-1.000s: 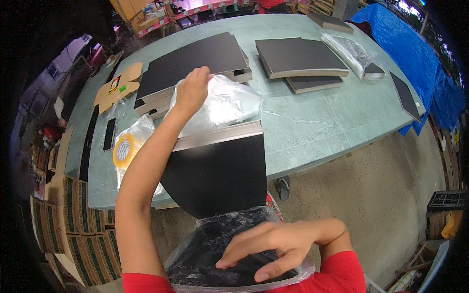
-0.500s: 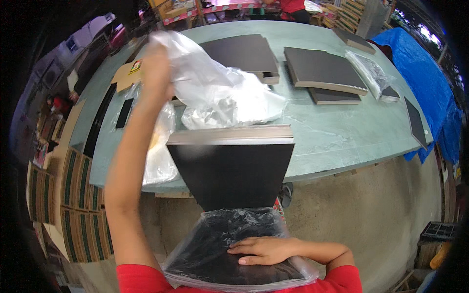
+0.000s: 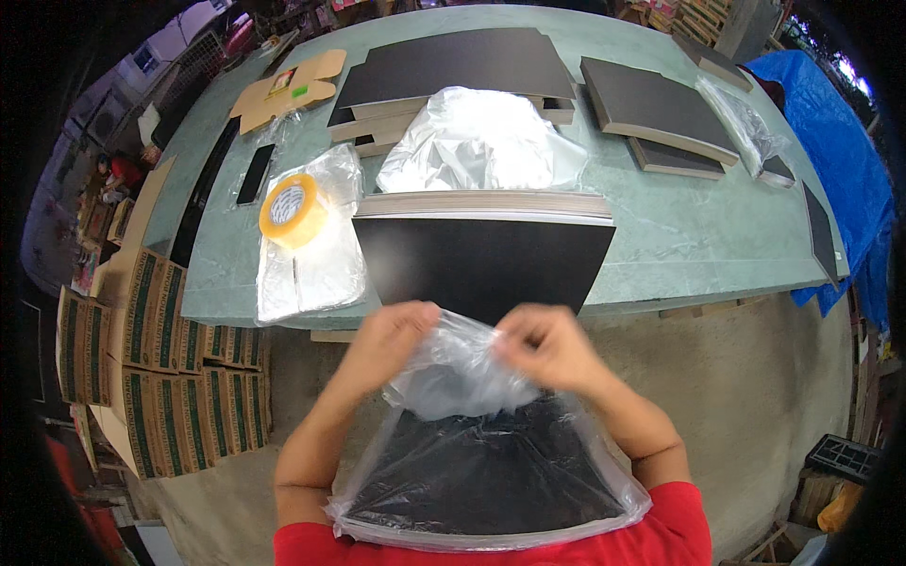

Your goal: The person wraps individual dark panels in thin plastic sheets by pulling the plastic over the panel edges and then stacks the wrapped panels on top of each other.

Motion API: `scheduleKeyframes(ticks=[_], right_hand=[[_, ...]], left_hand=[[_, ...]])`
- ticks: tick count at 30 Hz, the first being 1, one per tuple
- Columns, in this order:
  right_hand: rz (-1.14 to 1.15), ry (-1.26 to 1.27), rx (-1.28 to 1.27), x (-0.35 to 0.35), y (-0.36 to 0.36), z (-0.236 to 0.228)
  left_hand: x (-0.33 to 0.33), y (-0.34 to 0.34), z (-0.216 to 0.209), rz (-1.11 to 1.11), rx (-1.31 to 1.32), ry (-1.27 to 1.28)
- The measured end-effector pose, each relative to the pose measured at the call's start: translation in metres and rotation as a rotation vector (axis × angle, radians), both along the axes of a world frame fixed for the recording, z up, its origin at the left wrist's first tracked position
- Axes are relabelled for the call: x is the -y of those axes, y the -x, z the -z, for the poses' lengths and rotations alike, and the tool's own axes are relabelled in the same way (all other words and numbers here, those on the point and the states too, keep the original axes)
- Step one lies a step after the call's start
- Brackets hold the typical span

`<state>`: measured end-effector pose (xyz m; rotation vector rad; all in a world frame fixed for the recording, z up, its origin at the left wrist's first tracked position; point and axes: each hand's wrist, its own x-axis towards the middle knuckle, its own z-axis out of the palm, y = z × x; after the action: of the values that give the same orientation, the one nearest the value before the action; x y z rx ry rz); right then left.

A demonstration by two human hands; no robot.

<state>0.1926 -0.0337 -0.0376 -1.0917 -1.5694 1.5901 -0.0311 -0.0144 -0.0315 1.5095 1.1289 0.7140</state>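
A clear plastic bag (image 3: pixel 453 373) is pinched between both hands just below the near edge of the tabletop (image 3: pixel 661 226). The left hand (image 3: pixel 392 335) is closed on the bag's left side, fingers curled over the crumpled film, and the right hand (image 3: pixel 543 344) is closed on its right side in the same way; the two hands are held close together with the bunched plastic between them. Beneath the hands, a stack of black sheets (image 3: pixel 481 467) already wrapped in a second clear bag is seen resting against the person's red-sleeved body.

A thick stack of black boards (image 3: pixel 481 250) is laid at the tabletop's near edge and overhangs it toward the hands. Just behind it, a heap of crumpled clear bags (image 3: pixel 481 141) is found. To the left, a roll of yellow tape (image 3: pixel 294 209) is set on flat plastic sleeves (image 3: pixel 311 274). Further back, more black board stacks (image 3: pixel 453 61) are spread across the green surface, with another stack (image 3: pixel 656 104) to the right of them and an unfolded brown carton (image 3: pixel 283 90) to the left. A blue tarpaulin (image 3: pixel 830 132) is draped at the right end. Printed cardboard boxes (image 3: pixel 160 368) are stacked on the floor at the left.
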Motion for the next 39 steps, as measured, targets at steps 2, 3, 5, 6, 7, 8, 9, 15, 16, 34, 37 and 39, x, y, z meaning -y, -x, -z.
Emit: scheduleKeyframes(ticks=[2,3,5,6,7,8,9,15,16,34,37,39], right_hand=[[0.214,0.211,-0.486,-0.012,-0.027,0.006],[0.192,0.276,-0.743,-0.019,-0.036,0.009],[0.119,0.32,-0.712,-0.009,-0.026,0.01],[0.051,0.252,-0.623,-0.002,-0.021,0.013],[-0.018,0.186,-0.533,0.004,-0.015,0.018],[0.018,0.098,-0.378,0.009,-0.008,0.025],[0.019,0.15,-0.299,0.01,-0.008,0.03],[0.176,0.258,-0.158,0.01,-0.009,0.023],[0.221,0.208,-0.162,0.009,-0.009,0.029],[0.218,0.26,-0.602,0.013,-0.084,0.024],[0.18,0.255,-0.277,0.011,-0.055,0.023],[0.103,0.287,-0.383,0.008,-0.032,0.026]], left_hand=[[-0.002,0.014,0.015,-0.142,0.122,0.137],[-0.002,0.018,0.022,-0.215,0.177,0.214],[-0.002,0.014,0.023,-0.375,0.317,0.245],[-0.005,0.012,0.025,-0.451,0.413,0.295],[-0.006,0.011,0.028,-0.527,0.509,0.344],[-0.006,0.013,0.029,-0.507,0.521,0.351],[-0.007,0.019,0.032,-0.488,0.534,0.356],[-0.007,0.023,0.021,-0.603,0.024,-0.494],[-0.007,0.019,0.008,-0.619,-0.233,-0.832],[0.069,0.231,0.167,-1.244,-0.075,0.048],[0.047,0.209,0.101,-1.166,0.035,-0.462],[0.021,0.107,0.026,-1.03,0.157,-0.304]])
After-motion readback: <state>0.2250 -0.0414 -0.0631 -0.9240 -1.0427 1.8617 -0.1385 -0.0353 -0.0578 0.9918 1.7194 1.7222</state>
